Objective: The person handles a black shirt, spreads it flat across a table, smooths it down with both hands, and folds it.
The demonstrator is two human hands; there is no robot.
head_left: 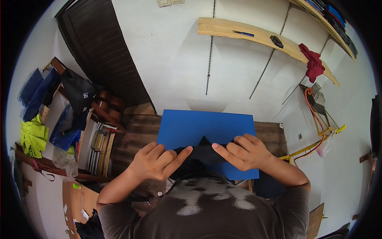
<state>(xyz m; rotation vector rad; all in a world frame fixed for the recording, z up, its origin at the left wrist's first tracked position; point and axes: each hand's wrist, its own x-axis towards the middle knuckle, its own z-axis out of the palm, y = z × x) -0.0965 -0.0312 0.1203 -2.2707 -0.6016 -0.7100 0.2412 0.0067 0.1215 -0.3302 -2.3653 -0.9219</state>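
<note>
A piece of black cloth [201, 154] is stretched between my two hands, in front of my chest and above a blue tabletop [207, 121]. My left hand [157, 160] is closed on the cloth's left side, its index finger pointing inward along the upper edge. On the other side my right hand [244, 152] grips the cloth the same way, index finger also pointing inward. A small dark peak of fabric rises between the two fingertips. The lower part of the cloth hangs close to my shirt, and its full shape cannot be made out.
Wooden shelf [254, 34] on the wall ahead, with a dark red cloth [313, 63] draped over it. At left, a rack holds a yellow-green garment [34, 135] and a black bag [77, 89]. An orange hose [314, 113] hangs at right. A dark door [99, 47] stands at far left.
</note>
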